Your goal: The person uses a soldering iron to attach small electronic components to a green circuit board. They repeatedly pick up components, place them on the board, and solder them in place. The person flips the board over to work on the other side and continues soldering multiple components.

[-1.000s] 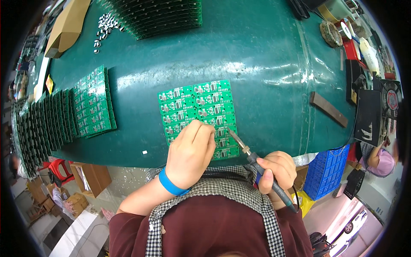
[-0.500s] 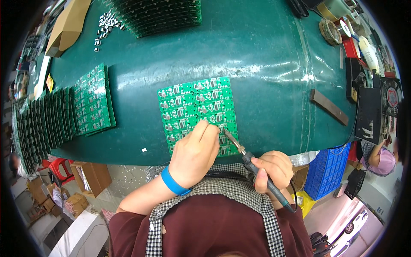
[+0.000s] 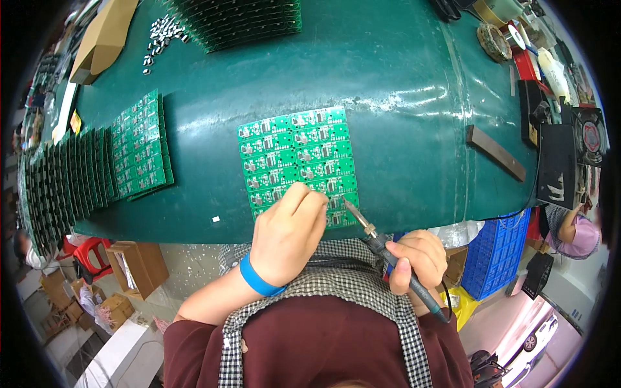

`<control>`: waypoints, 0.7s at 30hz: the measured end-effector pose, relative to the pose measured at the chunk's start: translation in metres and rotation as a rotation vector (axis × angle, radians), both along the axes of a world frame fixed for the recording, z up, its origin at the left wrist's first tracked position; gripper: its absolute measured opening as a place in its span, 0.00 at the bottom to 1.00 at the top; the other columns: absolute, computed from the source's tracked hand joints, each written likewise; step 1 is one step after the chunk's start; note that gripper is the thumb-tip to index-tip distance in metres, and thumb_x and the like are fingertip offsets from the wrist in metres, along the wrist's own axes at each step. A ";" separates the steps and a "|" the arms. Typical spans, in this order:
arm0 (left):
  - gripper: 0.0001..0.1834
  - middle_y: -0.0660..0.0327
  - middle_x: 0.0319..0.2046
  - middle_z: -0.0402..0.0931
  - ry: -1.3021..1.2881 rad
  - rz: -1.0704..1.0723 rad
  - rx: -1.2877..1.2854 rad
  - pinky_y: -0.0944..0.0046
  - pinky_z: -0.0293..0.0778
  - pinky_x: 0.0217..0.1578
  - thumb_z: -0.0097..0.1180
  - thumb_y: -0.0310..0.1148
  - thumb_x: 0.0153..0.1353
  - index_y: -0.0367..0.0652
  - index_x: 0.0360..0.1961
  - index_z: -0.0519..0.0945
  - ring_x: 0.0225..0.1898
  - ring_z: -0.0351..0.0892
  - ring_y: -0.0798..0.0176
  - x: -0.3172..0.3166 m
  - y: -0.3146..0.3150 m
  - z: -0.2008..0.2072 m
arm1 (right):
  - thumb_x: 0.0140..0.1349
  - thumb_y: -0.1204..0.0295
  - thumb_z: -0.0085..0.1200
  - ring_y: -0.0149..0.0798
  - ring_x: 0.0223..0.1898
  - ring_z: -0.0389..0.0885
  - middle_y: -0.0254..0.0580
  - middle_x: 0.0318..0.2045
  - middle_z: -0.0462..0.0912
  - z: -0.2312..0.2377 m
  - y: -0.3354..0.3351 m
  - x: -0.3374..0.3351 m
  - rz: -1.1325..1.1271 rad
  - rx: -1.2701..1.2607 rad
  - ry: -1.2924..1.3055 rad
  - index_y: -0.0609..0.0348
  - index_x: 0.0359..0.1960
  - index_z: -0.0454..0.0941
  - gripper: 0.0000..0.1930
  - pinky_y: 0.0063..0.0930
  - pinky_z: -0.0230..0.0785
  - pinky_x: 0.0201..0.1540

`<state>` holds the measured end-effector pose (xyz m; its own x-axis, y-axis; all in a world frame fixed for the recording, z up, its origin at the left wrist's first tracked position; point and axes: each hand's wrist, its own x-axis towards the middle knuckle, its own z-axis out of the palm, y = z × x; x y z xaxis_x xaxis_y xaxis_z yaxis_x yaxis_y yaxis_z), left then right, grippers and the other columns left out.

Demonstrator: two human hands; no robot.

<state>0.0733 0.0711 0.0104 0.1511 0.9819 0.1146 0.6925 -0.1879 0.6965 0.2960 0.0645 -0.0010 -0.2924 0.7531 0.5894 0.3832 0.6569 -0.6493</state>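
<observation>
A green panel of small circuit boards (image 3: 326, 152), in two columns, lies flat on the table in front of me. My left hand (image 3: 290, 226), with a blue band at the wrist, is closed in a pinch over the panel's near middle part. What its fingertips hold, if anything, is hidden. In my right hand (image 3: 419, 260) is a soldering iron (image 3: 370, 231), gripped like a pen and tilted. Its tip points at the near right part of the panel, just right of my left fingers. Whether the tip touches the board I cannot tell.
Stacked circuit panels stand at the left (image 3: 139, 149) and the far side (image 3: 239, 22) of the green table (image 3: 401, 155). Small loose components (image 3: 165, 32) lie near a cardboard box (image 3: 107, 42). A dark bar (image 3: 495, 152) and a black box (image 3: 557, 168) are at the right.
The panel appears slightly farther from me. The soldering iron's tip has shifted a little nearer to me and right across the panel; my left hand remains pinched over it.
</observation>
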 end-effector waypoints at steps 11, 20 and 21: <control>0.09 0.54 0.30 0.72 -0.001 -0.009 -0.021 0.57 0.73 0.28 0.59 0.18 0.53 0.37 0.34 0.73 0.28 0.77 0.51 0.006 -0.005 -0.004 | 0.48 0.76 0.53 0.37 0.16 0.76 0.38 0.17 0.77 0.001 -0.003 -0.005 0.006 0.006 -0.016 0.65 0.28 0.82 0.08 0.28 0.71 0.20; 0.07 0.55 0.29 0.71 0.088 -0.058 0.018 0.58 0.73 0.28 0.59 0.19 0.54 0.38 0.34 0.75 0.29 0.77 0.52 0.008 -0.010 -0.004 | 0.47 0.75 0.54 0.36 0.16 0.76 0.38 0.17 0.77 -0.003 -0.012 -0.003 0.000 0.023 -0.020 0.65 0.27 0.83 0.08 0.27 0.71 0.20; 0.07 0.55 0.29 0.71 0.065 -0.055 0.028 0.58 0.73 0.28 0.59 0.19 0.54 0.38 0.34 0.75 0.29 0.77 0.52 0.008 -0.011 -0.004 | 0.47 0.75 0.53 0.36 0.16 0.76 0.38 0.17 0.77 -0.003 -0.013 -0.003 0.002 0.022 -0.022 0.65 0.27 0.83 0.08 0.27 0.71 0.20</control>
<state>0.0817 0.0602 0.0063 0.2127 0.9684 0.1301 0.7239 -0.2456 0.6447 0.2930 0.0517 -0.0036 -0.3067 0.7395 0.5992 0.3964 0.6716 -0.6259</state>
